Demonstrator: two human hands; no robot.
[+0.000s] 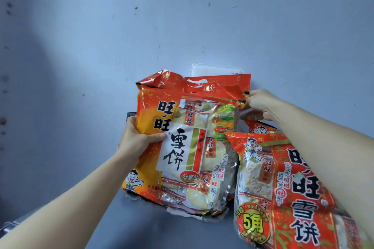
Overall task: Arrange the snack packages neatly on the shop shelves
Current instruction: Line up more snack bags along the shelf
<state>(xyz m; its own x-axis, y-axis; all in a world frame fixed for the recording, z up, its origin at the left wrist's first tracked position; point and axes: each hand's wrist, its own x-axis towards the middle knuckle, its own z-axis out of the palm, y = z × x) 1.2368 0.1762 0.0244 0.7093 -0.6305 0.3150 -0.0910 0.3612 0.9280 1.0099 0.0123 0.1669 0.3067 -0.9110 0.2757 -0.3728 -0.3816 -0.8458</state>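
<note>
wall (101,46): big pale blue-grey backdrop, scuffed, with a screw or hook stuck in it up top. The bags stand right up against it.

shelf (162,228): grey flat surface at the bottom, bags sitting on it. Only a bit of it shows.

right bag (287,198): red rice cracker share pack, leaning toward the camera, partly under the right forearm. Its left edge overlaps the middle bag. Another red pack peeks out behind it.

middle bag (182,147): the one being handled. Orange and red rice cracker pack with a clear window, standing roughly upright on the shelf, back to the wall, top flap crumpled and folded over.

how it'll handle: my guess is light and puffy. The film looks slick and crinkly, and the crackers inside snap easily, so no squeezing the middle. I'd hold it by the side seam and the top flap with the handle cutout, since those bits have no crackers behind them.

left hand (137,137): wrapped around the bag's left edge, thumb on the front, fingers behind.

right hand (261,105): pinching the top right corner of the flap, fingers closed on the film.

white card (214,70): small pale rectangle behind the flap, can't read it.
</note>
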